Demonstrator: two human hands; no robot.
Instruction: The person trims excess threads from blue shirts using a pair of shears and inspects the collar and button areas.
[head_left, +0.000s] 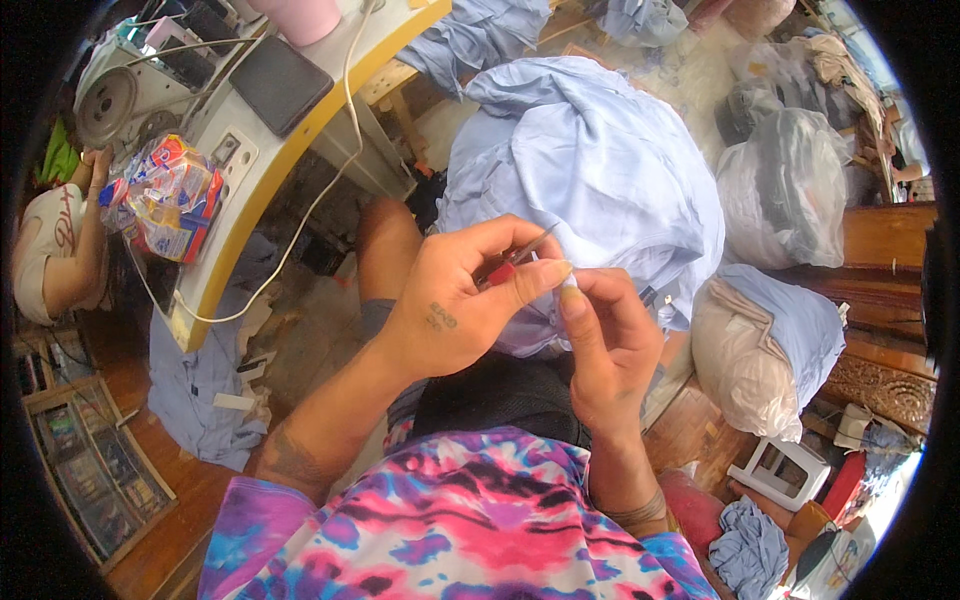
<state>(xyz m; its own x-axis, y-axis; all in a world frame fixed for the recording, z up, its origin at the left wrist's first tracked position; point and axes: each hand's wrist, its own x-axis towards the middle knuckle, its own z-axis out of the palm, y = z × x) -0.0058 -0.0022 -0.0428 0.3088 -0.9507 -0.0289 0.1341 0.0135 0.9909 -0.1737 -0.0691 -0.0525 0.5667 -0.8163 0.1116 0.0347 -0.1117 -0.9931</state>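
My left hand (465,290) is closed round a small red-handled cutting tool (500,272), like thread snips, with its thin metal blade pointing up and away. Its thumb and finger also meet at a bit of light blue cloth. My right hand (605,325) pinches that same edge between thumb and forefinger, the two hands almost touching. The cloth (590,170) belongs to a large light blue garment heap spread over my lap and beyond it. How much of the edge lies inside my fingers is hidden.
On the left, a yellow-edged sewing table (225,235) carries a dark phone (281,86), a crumpled plastic package (165,200) and a white cable (290,255). Another person's arm (75,245) is beyond. Bagged cloth (785,190), a stuffed bundle (745,350) and a white stool (783,475) stand right.
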